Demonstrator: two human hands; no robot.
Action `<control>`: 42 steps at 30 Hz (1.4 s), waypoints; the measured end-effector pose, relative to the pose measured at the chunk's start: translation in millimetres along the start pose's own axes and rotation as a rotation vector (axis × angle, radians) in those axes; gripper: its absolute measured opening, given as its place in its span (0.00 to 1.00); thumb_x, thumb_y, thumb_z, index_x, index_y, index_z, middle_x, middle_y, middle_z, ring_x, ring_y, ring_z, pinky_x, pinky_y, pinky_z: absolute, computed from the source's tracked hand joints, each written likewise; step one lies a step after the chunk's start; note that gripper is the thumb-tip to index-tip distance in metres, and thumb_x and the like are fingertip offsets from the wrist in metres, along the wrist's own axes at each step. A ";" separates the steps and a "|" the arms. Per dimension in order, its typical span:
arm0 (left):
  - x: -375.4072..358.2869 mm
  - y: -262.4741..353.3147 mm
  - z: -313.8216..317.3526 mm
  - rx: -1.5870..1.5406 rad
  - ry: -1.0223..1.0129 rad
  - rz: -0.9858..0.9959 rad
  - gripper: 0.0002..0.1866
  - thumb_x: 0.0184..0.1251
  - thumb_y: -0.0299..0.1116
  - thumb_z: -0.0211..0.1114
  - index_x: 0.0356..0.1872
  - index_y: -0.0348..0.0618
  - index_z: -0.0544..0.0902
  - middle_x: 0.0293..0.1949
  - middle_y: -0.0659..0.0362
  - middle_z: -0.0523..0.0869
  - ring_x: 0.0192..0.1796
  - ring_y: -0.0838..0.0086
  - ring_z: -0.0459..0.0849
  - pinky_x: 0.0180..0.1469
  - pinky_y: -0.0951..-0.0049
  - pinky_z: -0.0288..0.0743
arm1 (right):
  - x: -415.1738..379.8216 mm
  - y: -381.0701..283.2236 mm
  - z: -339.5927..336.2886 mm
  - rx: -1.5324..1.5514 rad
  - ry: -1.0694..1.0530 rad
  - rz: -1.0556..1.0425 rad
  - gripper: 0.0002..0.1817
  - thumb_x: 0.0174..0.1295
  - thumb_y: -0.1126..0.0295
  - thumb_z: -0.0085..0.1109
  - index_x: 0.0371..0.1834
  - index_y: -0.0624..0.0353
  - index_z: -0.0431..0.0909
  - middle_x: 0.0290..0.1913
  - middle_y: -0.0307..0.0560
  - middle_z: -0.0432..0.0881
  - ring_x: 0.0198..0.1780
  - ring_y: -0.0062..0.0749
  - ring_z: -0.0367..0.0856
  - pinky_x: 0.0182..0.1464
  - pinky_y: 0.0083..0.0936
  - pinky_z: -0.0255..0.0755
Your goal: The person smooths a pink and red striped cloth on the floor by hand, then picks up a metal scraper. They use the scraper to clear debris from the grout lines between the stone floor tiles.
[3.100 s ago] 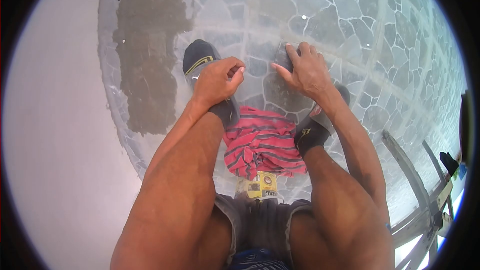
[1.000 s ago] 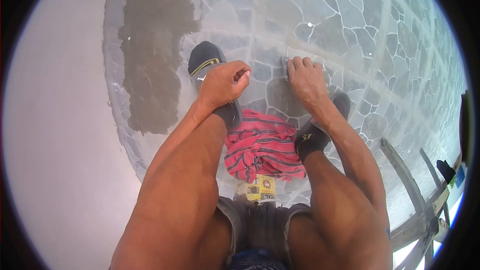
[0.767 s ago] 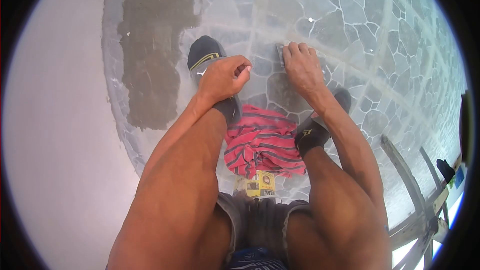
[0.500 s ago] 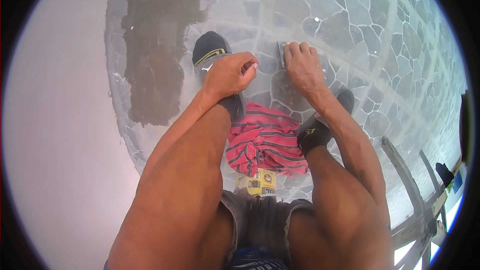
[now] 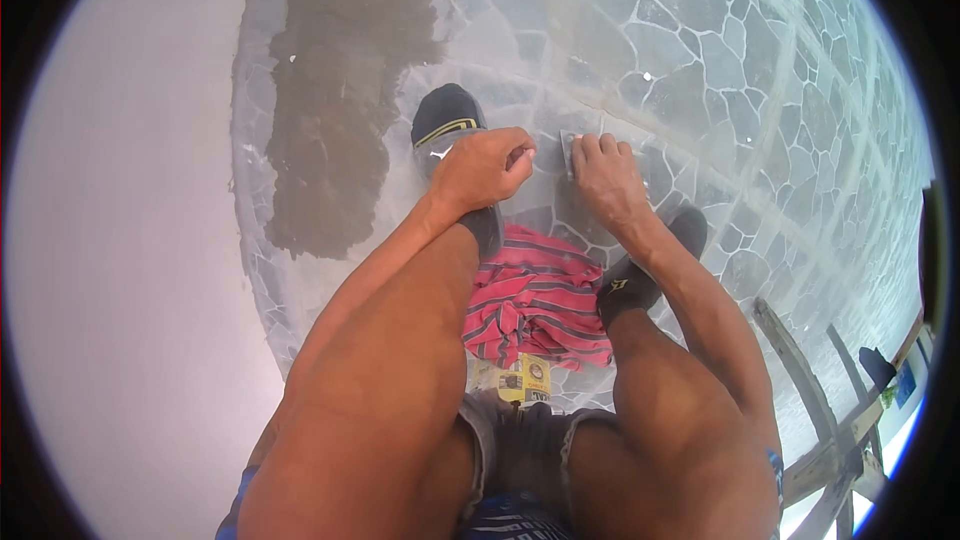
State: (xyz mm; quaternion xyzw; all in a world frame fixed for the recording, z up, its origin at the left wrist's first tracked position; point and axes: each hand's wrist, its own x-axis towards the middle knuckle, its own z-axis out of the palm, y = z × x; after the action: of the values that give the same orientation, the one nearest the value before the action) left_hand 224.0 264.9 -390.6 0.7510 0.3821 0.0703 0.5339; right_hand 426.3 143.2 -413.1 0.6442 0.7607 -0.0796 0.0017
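On paving (image 5: 690, 90), right hand (image 5: 609, 176) grips flat tool (image 5: 567, 154), long edge forward; left hand (image 5: 482, 168) curled.

flat tool (image 5: 567, 152) mostly hidden under right hand (image 5: 608, 178), container (image 5: 514, 381) lettering partly illegible, grey-brown patch (image 5: 345, 80) cut off at top

Bright, hazy daylight; strong edge curvature (black corners too).

Our right hand (image 5: 608, 175) grips flat tool (image 5: 567, 155) against stone floor (image 5: 690, 90). Our left hand (image 5: 485, 172) hangs half-curled near left shoe (image 5: 447, 120). Striped cloth (image 5: 540, 295) lies between our feet, beside yellow-labelled container (image 5: 520, 378).
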 end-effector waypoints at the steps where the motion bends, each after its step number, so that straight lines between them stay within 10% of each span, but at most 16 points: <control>1: -1.5 -1.7 1.7 0.012 -0.005 0.005 0.06 0.69 0.31 0.68 0.41 0.41 0.88 0.32 0.54 0.91 0.32 0.64 0.90 0.39 0.65 0.81 | -2.0 -1.3 1.8 -0.003 -0.015 0.017 0.07 0.60 0.70 0.61 0.40 0.57 0.82 0.42 0.46 0.78 0.46 0.41 0.78 0.45 0.39 0.70; 42: -1.4 -2.7 -5.0 -0.003 -0.035 0.019 0.05 0.68 0.30 0.67 0.38 0.40 0.86 0.31 0.52 0.89 0.33 0.62 0.90 0.39 0.65 0.82 | 25.5 -26.6 -4.6 -0.143 -0.100 -0.037 0.09 0.64 0.67 0.58 0.44 0.56 0.82 0.45 0.44 0.76 0.48 0.37 0.74 0.42 0.38 0.68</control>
State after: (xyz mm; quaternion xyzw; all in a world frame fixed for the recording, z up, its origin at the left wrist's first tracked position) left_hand 219.1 268.1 -390.4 0.7549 0.3653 0.0629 0.5411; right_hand 396.3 164.5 -408.0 0.6236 0.7751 -0.0570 0.0841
